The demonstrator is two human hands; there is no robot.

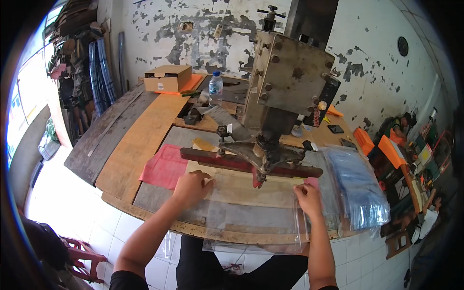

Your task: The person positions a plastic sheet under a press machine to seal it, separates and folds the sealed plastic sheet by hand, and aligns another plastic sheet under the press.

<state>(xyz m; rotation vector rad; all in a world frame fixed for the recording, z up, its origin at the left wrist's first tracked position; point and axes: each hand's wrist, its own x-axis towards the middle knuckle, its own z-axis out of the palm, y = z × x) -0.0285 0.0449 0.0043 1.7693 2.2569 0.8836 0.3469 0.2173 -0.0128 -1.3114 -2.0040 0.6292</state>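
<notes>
A clear plastic sheet [256, 217] lies across the front of the worktable and hangs over its edge toward my lap. My right hand [308, 199] pinches the sheet's right side. At its upper left corner, my left hand [191, 189] has its fingers curled closed on the sheet. Just beyond both hands is the red bar [217, 158] of a heavy press machine [290, 72]. Beneath the bar lies a yellowish sheet [256, 191], partly covered by the plastic. A pink cloth [164, 166] spreads to the left of my left hand.
A pile of clear bluish plastic pieces [357, 183] lies at the table's right. Farther back are a cardboard box [167, 79], a water bottle [215, 87] and a phone [335, 129]. A red stool [82, 256] stands lower left. Other people [398, 128] are at the far right.
</notes>
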